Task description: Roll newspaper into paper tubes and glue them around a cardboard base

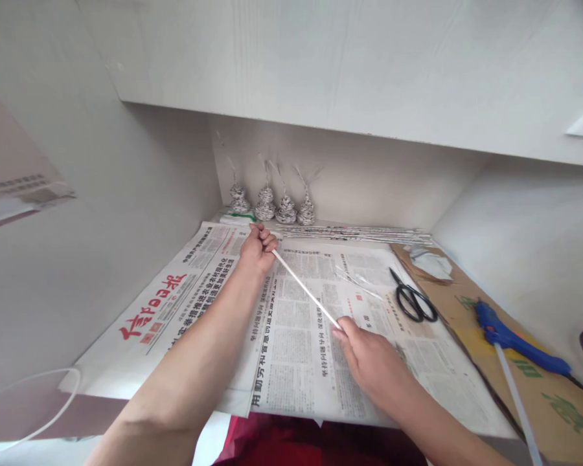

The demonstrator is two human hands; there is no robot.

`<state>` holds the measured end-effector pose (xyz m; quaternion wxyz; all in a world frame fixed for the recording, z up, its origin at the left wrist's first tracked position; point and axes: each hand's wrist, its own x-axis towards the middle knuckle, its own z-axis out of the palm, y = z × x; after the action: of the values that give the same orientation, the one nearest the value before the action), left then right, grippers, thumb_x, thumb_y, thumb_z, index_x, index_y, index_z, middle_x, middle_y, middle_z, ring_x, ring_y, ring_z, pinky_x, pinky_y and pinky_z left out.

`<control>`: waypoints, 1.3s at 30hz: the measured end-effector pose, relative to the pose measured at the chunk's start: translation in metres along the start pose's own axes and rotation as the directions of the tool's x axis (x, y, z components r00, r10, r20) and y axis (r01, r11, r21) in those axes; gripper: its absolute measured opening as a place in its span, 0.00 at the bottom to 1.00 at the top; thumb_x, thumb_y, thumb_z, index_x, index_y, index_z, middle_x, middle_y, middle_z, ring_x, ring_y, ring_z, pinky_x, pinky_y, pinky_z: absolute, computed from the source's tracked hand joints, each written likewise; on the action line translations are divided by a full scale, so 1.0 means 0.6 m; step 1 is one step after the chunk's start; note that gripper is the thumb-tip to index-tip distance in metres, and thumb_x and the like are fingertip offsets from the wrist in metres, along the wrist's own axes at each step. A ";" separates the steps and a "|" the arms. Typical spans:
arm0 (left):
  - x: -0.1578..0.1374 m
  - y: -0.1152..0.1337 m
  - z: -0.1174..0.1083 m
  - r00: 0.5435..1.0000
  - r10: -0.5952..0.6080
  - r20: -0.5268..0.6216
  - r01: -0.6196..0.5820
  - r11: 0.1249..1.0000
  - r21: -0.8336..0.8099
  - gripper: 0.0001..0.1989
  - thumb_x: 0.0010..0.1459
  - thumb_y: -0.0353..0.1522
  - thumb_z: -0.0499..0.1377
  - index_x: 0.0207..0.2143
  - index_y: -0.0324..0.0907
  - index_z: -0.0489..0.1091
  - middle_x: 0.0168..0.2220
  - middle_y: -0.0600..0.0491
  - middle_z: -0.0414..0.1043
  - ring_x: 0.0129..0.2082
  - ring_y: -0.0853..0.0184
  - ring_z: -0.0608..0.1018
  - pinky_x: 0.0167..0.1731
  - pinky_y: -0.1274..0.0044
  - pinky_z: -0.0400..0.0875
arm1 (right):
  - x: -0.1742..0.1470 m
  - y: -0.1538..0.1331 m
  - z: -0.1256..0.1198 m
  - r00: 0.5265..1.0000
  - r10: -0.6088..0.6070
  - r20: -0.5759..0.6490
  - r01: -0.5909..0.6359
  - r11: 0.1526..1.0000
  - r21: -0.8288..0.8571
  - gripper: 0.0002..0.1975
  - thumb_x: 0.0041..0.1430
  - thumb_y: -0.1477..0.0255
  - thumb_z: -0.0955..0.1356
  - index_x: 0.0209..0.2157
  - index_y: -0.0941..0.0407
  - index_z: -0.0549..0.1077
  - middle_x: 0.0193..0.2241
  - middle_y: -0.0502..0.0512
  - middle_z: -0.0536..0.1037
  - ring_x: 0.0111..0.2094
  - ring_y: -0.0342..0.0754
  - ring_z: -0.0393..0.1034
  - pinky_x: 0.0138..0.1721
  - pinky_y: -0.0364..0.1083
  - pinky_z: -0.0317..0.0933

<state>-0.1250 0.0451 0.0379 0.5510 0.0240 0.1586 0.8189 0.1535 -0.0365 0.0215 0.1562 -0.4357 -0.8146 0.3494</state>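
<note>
Two bare hands are in view: one left hand (258,248) at the centre of the frame and one right hand (357,343) below and right of it. Between them runs one thin white strip (305,288). Four gourd-shaped woven pieces (265,206) stand in the upper middle. Below them lies one bundle of rolled paper sticks (354,234), too tightly packed to count singly. Right of centre is one pair of black-handled scissors (412,303). The lower right has one cardboard sheet (502,323), one crumpled white paper (431,264), one blue glue gun (519,346) and one pale glue stick (515,401).
</note>
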 end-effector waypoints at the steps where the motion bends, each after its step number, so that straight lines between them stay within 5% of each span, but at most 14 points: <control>1: 0.000 0.000 0.000 1.000 -0.003 0.009 0.003 1.000 -0.004 0.16 0.64 0.38 0.45 0.25 0.40 0.57 0.14 0.62 0.46 0.10 0.78 0.53 0.08 0.86 0.44 | 0.002 0.001 0.002 1.000 0.020 0.019 -0.021 0.998 0.056 0.17 0.61 0.55 0.58 0.31 0.53 0.65 0.19 0.48 0.63 0.21 0.43 0.56 0.23 0.44 0.47; 3: -0.001 0.001 0.000 0.999 -0.013 0.029 0.013 1.000 -0.015 0.16 0.64 0.37 0.45 0.25 0.40 0.57 0.14 0.62 0.45 0.10 0.78 0.53 0.08 0.86 0.43 | 0.004 0.006 0.008 0.977 0.100 0.186 -0.159 0.928 0.337 0.19 0.62 0.54 0.56 0.31 0.54 0.64 0.17 0.46 0.58 0.18 0.40 0.51 0.20 0.42 0.45; 5: -0.002 0.003 0.000 0.998 -0.029 0.051 0.031 0.999 -0.027 0.16 0.64 0.37 0.45 0.25 0.40 0.57 0.14 0.62 0.44 0.10 0.78 0.53 0.09 0.86 0.43 | 0.004 0.012 0.012 0.897 0.103 0.430 -0.373 0.697 0.613 0.19 0.61 0.53 0.56 0.31 0.53 0.62 0.15 0.42 0.51 0.14 0.38 0.44 0.16 0.40 0.41; 7: -0.003 0.004 0.000 0.997 -0.050 0.063 0.052 0.998 -0.038 0.16 0.65 0.36 0.45 0.25 0.40 0.57 0.14 0.62 0.44 0.10 0.78 0.53 0.09 0.85 0.43 | 0.004 0.016 0.013 0.820 0.023 0.572 -0.517 0.459 0.723 0.16 0.60 0.54 0.59 0.30 0.53 0.59 0.14 0.40 0.47 0.12 0.36 0.39 0.13 0.39 0.38; 9: -0.003 0.004 0.000 0.996 -0.063 0.063 0.066 0.997 -0.044 0.15 0.65 0.36 0.46 0.25 0.40 0.57 0.14 0.62 0.45 0.10 0.78 0.53 0.09 0.86 0.43 | 0.004 0.016 0.013 0.790 -0.022 0.613 -0.561 0.381 0.735 0.16 0.59 0.54 0.60 0.30 0.53 0.59 0.13 0.39 0.46 0.12 0.36 0.40 0.12 0.38 0.38; 13: -0.003 0.000 0.001 0.999 -0.040 0.034 0.041 0.999 -0.032 0.16 0.64 0.37 0.46 0.25 0.40 0.57 0.14 0.62 0.45 0.10 0.78 0.52 0.09 0.86 0.43 | 0.010 0.001 0.010 0.860 0.069 0.506 -0.421 0.657 0.626 0.20 0.60 0.51 0.57 0.37 0.54 0.63 0.17 0.42 0.58 0.15 0.39 0.54 0.16 0.40 0.48; 17: -0.005 -0.007 0.002 1.000 -0.020 0.001 0.020 1.000 0.006 0.16 0.64 0.38 0.46 0.25 0.40 0.57 0.14 0.62 0.46 0.10 0.78 0.53 0.09 0.86 0.43 | 0.023 -0.014 0.007 0.988 0.016 0.151 -0.044 0.982 0.185 0.17 0.60 0.54 0.59 0.34 0.53 0.64 0.20 0.47 0.63 0.20 0.41 0.57 0.22 0.43 0.50; 19: -0.007 -0.008 0.003 1.000 -0.025 0.005 0.025 1.000 0.008 0.15 0.64 0.37 0.46 0.25 0.40 0.57 0.14 0.62 0.45 0.10 0.78 0.53 0.09 0.86 0.42 | 0.028 -0.015 0.010 0.998 -0.034 0.053 0.030 0.997 0.065 0.17 0.61 0.54 0.58 0.31 0.54 0.64 0.19 0.47 0.62 0.20 0.41 0.54 0.23 0.43 0.48; 21: -0.009 -0.008 0.004 0.999 -0.040 0.014 0.040 0.999 -0.002 0.15 0.64 0.36 0.46 0.25 0.40 0.57 0.14 0.62 0.44 0.10 0.78 0.52 0.08 0.85 0.42 | 0.031 -0.011 0.014 0.991 0.027 0.134 -0.055 0.975 0.215 0.20 0.61 0.53 0.56 0.30 0.54 0.64 0.17 0.45 0.58 0.17 0.40 0.51 0.20 0.42 0.46; 26: -0.013 -0.007 0.006 0.996 -0.085 0.038 0.086 0.996 -0.021 0.15 0.65 0.35 0.46 0.25 0.39 0.59 0.14 0.62 0.45 0.11 0.78 0.53 0.08 0.85 0.42 | 0.035 0.004 0.018 0.809 -0.039 0.587 -0.489 0.509 0.708 0.19 0.61 0.52 0.56 0.29 0.53 0.59 0.13 0.39 0.48 0.11 0.37 0.40 0.13 0.38 0.38; 28: -0.012 -0.009 0.005 0.996 -0.084 0.035 0.085 0.996 -0.021 0.15 0.64 0.35 0.46 0.25 0.39 0.58 0.14 0.62 0.45 0.11 0.78 0.53 0.08 0.86 0.42 | 0.036 0.005 0.017 0.775 -0.073 0.628 -0.538 0.446 0.715 0.19 0.61 0.52 0.56 0.30 0.53 0.60 0.12 0.39 0.47 0.11 0.37 0.41 0.13 0.38 0.39; 34: -0.011 -0.019 0.001 0.998 -0.059 -0.021 0.059 0.997 0.040 0.15 0.64 0.38 0.47 0.26 0.40 0.57 0.15 0.62 0.46 0.11 0.78 0.53 0.10 0.86 0.42 | 0.055 -0.017 0.012 0.959 0.050 0.277 -0.158 0.910 0.382 0.22 0.59 0.50 0.58 0.34 0.54 0.67 0.19 0.45 0.62 0.17 0.38 0.55 0.18 0.40 0.49; 37: -0.011 -0.022 0.001 0.998 -0.070 -0.005 0.070 0.996 0.048 0.15 0.63 0.39 0.47 0.26 0.41 0.57 0.15 0.62 0.45 0.11 0.78 0.52 0.10 0.86 0.42 | 0.071 -0.021 0.015 0.992 -0.012 0.124 -0.021 0.966 0.259 0.19 0.60 0.53 0.59 0.29 0.55 0.66 0.17 0.45 0.62 0.18 0.38 0.54 0.20 0.40 0.48; 39: -0.012 -0.021 0.001 0.997 -0.079 0.018 0.079 0.996 0.032 0.15 0.63 0.39 0.47 0.26 0.41 0.57 0.14 0.62 0.43 0.10 0.78 0.51 0.09 0.86 0.42 | 0.079 -0.016 0.020 0.981 0.026 0.190 -0.105 0.901 0.421 0.19 0.60 0.54 0.58 0.29 0.54 0.64 0.15 0.43 0.59 0.16 0.38 0.50 0.18 0.40 0.45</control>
<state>-0.1107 0.0432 0.0357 0.5841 0.0341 0.1667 0.7937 0.1136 -0.0064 0.0174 0.1624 -0.3845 -0.7133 0.5630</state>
